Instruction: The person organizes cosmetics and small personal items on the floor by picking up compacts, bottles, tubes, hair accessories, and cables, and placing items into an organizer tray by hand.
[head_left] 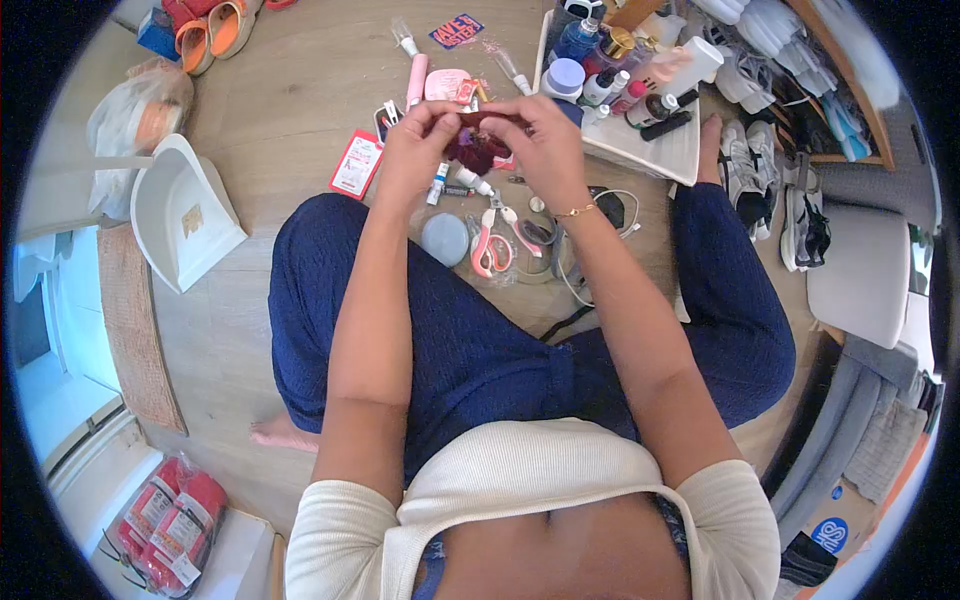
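Note:
My left hand [424, 140] and my right hand [540, 140] are raised over the floor items, pinching between them a dark maroon piece of gathered fabric [478, 150] that looks like a scrunchie. It hangs below the fingertips of both hands. Under the hands lie a small white tube [474, 181], a blue-and-white tube [437, 185] and pink-handled clippers [492, 245]. A round grey-blue lid or tin [444, 240] is on the floor close to my left knee. Beside my left hand is a red-and-white card pack [356, 165]. Some small items behind the fabric are partly hidden.
A white tray [640, 165] of bottles and jars stands at the right, with sneakers [750, 170] beyond it. A pink-handled brush [416, 75] and a blue-red card [456, 31] lie ahead. The white dustpan-like bin [190, 215] is left; a white cable [570, 280] loops near my right forearm.

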